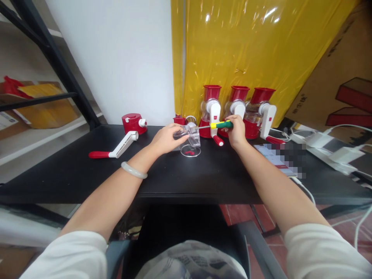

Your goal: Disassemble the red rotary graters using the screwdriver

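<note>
My left hand (pixel 168 138) is closed around a clear plastic grater body (pixel 190 145), which stands on the black table with its side opening turned to the right. In my right hand (pixel 236 131) is a screwdriver (pixel 222 124) with a green and yellow handle, held level. Its thin shaft points left, and the tip reaches the side opening of the clear body; whether it touches anything inside is too small to tell. Left of my hands lie a red grater base (pixel 134 123) and a white crank handle (pixel 123 146) with a red grip.
Behind my hands stand three red-and-white rotary graters (pixel 211 110), with a metal drum (pixel 191 121) beside them. A phone (pixel 274 159) lies to the right, near a power strip (pixel 325 149) with white cables. The black table's (pixel 180 186) front edge is close to me.
</note>
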### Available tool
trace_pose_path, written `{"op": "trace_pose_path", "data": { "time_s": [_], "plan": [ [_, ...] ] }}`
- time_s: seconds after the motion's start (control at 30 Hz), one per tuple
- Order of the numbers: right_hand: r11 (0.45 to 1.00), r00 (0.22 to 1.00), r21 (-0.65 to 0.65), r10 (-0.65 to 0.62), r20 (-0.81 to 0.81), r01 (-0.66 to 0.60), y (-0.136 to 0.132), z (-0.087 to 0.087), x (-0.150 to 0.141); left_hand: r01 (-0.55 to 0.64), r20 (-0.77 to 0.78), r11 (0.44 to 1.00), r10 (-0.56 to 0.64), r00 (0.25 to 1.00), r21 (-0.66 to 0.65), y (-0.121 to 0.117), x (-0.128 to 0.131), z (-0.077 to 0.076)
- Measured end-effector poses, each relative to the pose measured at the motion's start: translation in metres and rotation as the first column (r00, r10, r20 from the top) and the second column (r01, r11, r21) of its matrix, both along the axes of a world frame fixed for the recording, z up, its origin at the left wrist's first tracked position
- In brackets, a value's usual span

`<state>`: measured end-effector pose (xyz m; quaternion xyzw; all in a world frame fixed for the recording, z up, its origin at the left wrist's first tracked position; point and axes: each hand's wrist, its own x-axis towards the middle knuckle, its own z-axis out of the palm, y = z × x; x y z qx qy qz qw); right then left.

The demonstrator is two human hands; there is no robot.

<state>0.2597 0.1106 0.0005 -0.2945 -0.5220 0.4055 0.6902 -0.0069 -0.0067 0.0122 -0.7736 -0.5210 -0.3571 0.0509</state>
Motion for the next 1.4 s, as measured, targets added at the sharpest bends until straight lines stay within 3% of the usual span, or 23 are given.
{"op": "trace_pose_path", "data": {
  "time_s": [0.1,0.27,0.4,0.67,0.8,0.97,1.17,1.4],
  "plan": [
    [1.000,1.000,0.007,0.028,-0.003,-0.028,0.0006,-0.0013,0.0008,0.006,-0.002,1.000,-0.006,1.000,0.002,0.0003,0.0000,-0.0001],
    [0.998,0.996,0.001,-0.068,0.059,0.068,-0.0017,-0.0008,0.0010,0.013,0.004,1.000,-0.013,1.000,0.011,0.0009,0.0000,-0.0006],
    [0.997,0.992,-0.012,-0.073,0.099,0.075,-0.0019,0.0001,0.0003,0.013,0.006,1.000,-0.013,1.000,0.003,0.0014,-0.0005,-0.0010],
    [0.997,1.000,-0.078,-0.009,-0.013,0.008,0.0016,0.0006,-0.0018,0.012,0.004,1.000,-0.012,1.000,0.006,0.0009,0.0000,0.0002],
    [0.998,0.997,-0.044,0.033,-0.065,-0.036,0.0027,0.0007,-0.0009,0.012,0.003,1.000,-0.012,1.000,-0.003,0.0001,0.0009,0.0005],
    [0.999,0.999,-0.040,0.037,0.000,-0.037,0.0026,-0.0002,0.0000,0.011,0.005,1.000,-0.011,1.000,0.008,0.0009,0.0004,-0.0005],
    [0.998,0.995,-0.046,-0.047,0.083,0.051,0.0004,0.0000,-0.0001,0.014,0.000,1.000,-0.014,1.000,0.008,0.0010,0.0001,-0.0008],
    [0.999,0.999,-0.045,0.027,-0.037,-0.029,0.0048,0.0000,-0.0010,0.013,-0.001,1.000,-0.013,1.000,0.002,0.0002,0.0007,0.0000]
  ]
}}
